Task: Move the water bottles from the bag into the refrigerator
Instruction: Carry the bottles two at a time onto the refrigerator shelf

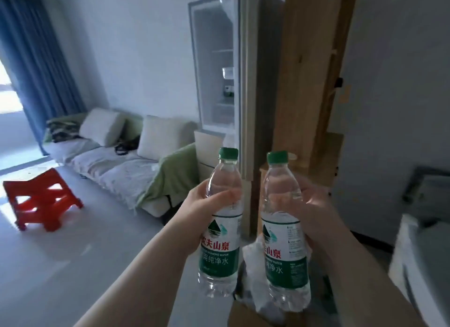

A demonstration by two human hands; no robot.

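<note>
Head view: left fingers (220, 198) clasp clear plastic bottle (222, 248); right fingers (310, 200) clasp second green-capped bottle (285, 256).

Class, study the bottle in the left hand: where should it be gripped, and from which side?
Grip the left bottle around its round body just above the label, from its left, as the left hand does: it stands upright, and its neck narrows.

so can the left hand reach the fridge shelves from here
Probably not from here. The fridge stands open and nothing blocks the way, but its shelves look beyond the arm's stretch; the left hand, holding a bottle, would likely need a step closer.
</note>
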